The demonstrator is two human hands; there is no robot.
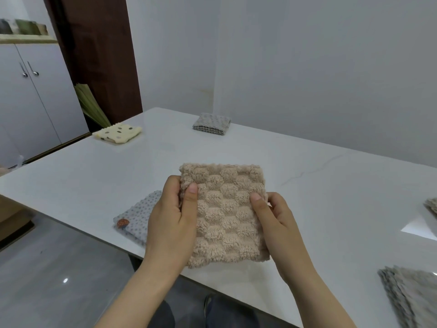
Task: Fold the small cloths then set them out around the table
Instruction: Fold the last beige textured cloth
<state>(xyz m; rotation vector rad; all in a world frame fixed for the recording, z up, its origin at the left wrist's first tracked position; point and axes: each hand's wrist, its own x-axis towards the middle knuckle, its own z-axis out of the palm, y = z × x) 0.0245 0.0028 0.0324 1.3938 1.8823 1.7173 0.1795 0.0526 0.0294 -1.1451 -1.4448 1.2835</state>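
Pinching, left hand and right hand held beige cloth over table near edge; I reckoned edges needed squaring.

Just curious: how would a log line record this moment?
left hand: pinches beige cloth | right hand: pinches beige cloth | state: folded, unplaced

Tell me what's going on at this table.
A person is holding a folded beige cloth over the near edge of the white table. The left hand grips its left edge and the right hand pinches its right edge. Other folded cloths already lie around the table: a grey dotted cloth near the left hand, a cream spotted cloth at the far left corner, a grey cloth at the far side, and more grey cloths on the right.
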